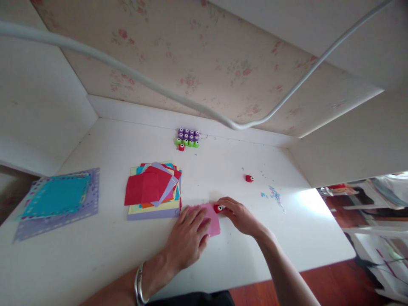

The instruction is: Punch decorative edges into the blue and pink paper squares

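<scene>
A sheet of pink paper [214, 227] lies on the white table in front of me. My left hand [188, 236] rests on it, fingers stretched out and pressing it down. At the paper's upper right edge sits a small red craft punch [218, 208] with a white button. My right hand [234, 213] has its fingers closed around the punch's right side. Left of the pink sheet is a messy stack of coloured paper [149, 187], red on top.
Purple punches [188, 135] and green punches [191, 143] stand in rows by the back wall, with a red punch [181, 147] before them. Another red punch [249, 178] lies right, near paper bits [276, 196]. Hole-punched sheets [60, 197] lie left. A white cable [178, 100] hangs overhead.
</scene>
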A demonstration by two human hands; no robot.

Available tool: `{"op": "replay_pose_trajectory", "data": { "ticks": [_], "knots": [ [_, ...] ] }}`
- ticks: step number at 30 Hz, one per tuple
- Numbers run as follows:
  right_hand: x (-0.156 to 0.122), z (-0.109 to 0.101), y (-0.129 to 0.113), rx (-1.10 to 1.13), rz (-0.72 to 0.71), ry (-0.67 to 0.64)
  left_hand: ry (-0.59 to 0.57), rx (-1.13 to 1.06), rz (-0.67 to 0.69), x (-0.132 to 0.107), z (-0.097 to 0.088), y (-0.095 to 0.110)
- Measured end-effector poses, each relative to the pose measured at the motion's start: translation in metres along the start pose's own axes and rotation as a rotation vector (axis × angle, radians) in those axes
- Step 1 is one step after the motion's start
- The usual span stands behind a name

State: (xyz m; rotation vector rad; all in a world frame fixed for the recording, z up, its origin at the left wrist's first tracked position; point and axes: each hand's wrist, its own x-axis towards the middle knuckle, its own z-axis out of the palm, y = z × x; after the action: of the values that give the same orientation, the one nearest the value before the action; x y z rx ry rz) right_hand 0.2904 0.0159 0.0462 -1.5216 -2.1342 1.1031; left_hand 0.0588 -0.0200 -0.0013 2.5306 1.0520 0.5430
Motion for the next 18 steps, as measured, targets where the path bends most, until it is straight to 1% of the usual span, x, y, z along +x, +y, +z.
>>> {"op": "replay_pose_trajectory", "data": {
  "ticks": [5,9,12,14,15,16,18],
  "knots": [
    [-0.001,-0.004,-0.003,-0.042,0.018,-0.025,-0.017,-0.014,0.000,0.001,-0.001,0.001],
    [-0.002,-0.006,-0.010,-0.064,0.009,-0.015,0.018,-0.062,-0.015,0.002,-0.003,-0.001],
    [-0.003,-0.003,-0.019,-0.050,-0.042,0.020,0.101,-0.154,-0.094,0.006,-0.007,-0.006],
    [-0.004,0.000,-0.025,-0.034,-0.095,0.026,0.166,-0.241,-0.166,0.011,-0.012,-0.010],
    [-0.005,0.002,-0.027,-0.028,-0.120,0.024,0.178,-0.296,-0.207,0.014,-0.015,-0.012],
    [-0.005,0.004,-0.030,-0.023,-0.139,0.019,0.169,-0.361,-0.249,0.017,-0.019,-0.014],
    [-0.005,0.007,-0.035,-0.014,-0.165,0.011,0.094,-0.507,-0.330,0.021,-0.026,-0.018]
  ]
}}
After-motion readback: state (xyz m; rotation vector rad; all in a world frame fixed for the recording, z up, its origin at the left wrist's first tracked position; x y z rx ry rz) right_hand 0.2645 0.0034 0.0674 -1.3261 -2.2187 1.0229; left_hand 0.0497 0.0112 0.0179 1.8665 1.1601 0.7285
